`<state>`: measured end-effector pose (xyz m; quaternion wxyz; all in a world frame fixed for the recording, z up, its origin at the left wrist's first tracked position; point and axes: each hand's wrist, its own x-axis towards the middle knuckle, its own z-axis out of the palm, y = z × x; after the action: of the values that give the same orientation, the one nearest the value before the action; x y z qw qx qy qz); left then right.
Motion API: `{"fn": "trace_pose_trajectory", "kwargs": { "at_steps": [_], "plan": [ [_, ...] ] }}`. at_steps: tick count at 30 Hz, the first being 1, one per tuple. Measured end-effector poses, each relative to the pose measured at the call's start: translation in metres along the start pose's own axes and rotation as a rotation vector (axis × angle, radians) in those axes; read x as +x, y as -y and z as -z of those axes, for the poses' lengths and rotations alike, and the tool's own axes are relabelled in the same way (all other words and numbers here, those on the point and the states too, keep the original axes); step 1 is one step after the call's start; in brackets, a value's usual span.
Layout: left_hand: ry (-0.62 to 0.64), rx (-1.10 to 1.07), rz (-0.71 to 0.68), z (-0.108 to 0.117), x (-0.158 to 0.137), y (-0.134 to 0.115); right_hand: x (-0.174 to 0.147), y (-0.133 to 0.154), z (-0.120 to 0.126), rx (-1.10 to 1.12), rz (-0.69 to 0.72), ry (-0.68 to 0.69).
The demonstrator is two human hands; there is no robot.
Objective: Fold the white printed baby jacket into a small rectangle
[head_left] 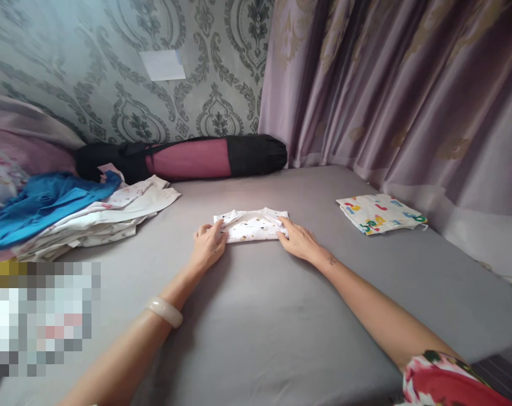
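A small white shirt (252, 230) with a scattered print lies folded into a flat, wide bundle on the grey bed sheet (247, 304). Its curved neckline shows along the top. My left hand (209, 242) grips the bundle's left end, thumb near the neckline and the other fingers curled beside it. At the right end, my right hand (298, 239) pinches the cloth between thumb and fingers. Some fingertips are hidden by the hands and the fabric. A pale bangle (164, 312) sits on my left wrist.
A folded white cloth with colourful print (380, 214) lies at the right. Several garments are piled at the left, a blue one (57, 197) on top. A long black and maroon bag (188, 158) rests against the wall; a purple curtain (366, 84) hangs at the right.
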<state>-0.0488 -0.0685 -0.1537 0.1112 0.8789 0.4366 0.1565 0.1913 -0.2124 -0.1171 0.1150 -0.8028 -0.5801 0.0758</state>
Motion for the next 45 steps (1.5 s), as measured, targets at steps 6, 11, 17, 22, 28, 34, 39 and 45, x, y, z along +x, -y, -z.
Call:
{"fn": "trace_pose_trajectory", "kwargs": {
  "at_steps": [6, 11, 17, 22, 28, 34, 39, 45],
  "plan": [
    [0.014, -0.007, 0.034, 0.004, 0.001, -0.009, 0.002, 0.001, 0.001, 0.027, -0.029, 0.034],
    [0.016, 0.071, 0.012, 0.008, 0.0, -0.019, 0.005, 0.0, -0.001, 0.046, -0.062, 0.056],
    [0.016, 0.176, -0.033, 0.007, 0.002, -0.026, 0.008, 0.0, -0.002, 0.032, -0.067, 0.06],
    [0.012, 0.216, -0.043, 0.004, 0.005, -0.026, 0.008, 0.001, -0.002, 0.019, -0.049, 0.046],
    [0.031, 0.227, -0.019, 0.002, 0.006, -0.027, 0.008, 0.006, -0.006, -0.026, -0.07, 0.086],
    [0.091, 0.227, -0.023, 0.009, 0.01, -0.027, 0.009, 0.008, -0.006, -0.078, -0.071, 0.115],
    [0.088, 0.228, -0.026, 0.012, 0.014, -0.027, 0.01, 0.01, 0.001, -0.096, -0.05, 0.094],
    [-0.07, 0.192, -0.123, 0.0, 0.025, -0.044, 0.018, 0.035, 0.002, -0.144, 0.013, -0.134]
  ]
}}
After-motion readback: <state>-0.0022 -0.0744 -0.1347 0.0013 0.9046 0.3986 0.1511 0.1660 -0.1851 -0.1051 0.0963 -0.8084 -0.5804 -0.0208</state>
